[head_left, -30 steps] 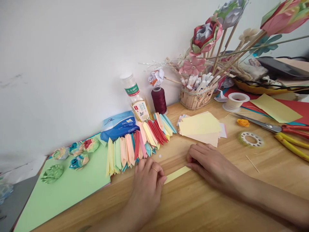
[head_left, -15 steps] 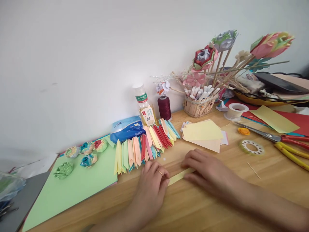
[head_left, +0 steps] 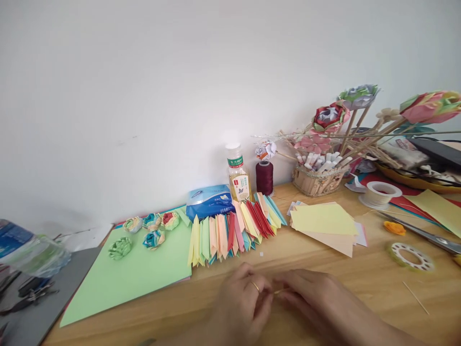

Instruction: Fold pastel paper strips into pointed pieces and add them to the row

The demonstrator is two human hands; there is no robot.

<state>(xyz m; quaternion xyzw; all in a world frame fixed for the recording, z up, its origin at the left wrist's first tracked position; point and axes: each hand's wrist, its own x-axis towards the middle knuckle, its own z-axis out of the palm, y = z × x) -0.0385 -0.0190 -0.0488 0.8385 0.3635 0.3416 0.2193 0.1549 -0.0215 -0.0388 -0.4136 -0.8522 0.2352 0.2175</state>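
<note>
Low in the middle of the head view, my left hand (head_left: 247, 300), with a ring on one finger, is closed in a pinch at one end of a small yellow paper strip (head_left: 276, 292). My right hand (head_left: 311, 293) pinches the same strip from the other side, its fingertips almost touching the left ones. Only a sliver of the strip shows between the fingers. Behind the hands lies a row of folded coloured papers (head_left: 219, 238). A stack of yellow and peach sheets (head_left: 322, 221) rests to the right of that row.
Paper rosettes (head_left: 120, 248) sit on green paper (head_left: 154, 274) at left. Behind are a blue tissue pack (head_left: 209, 201), a bottle (head_left: 239, 180), dark red thread (head_left: 264, 178) and a marker basket (head_left: 319, 180). Scissors (head_left: 428, 233), tape (head_left: 411, 256) and a thin stick (head_left: 415, 297) lie right.
The camera view has shifted, so the scene sits lower and mostly further right. My hands have come closer together, and much less of the yellow strip shows between them.
</note>
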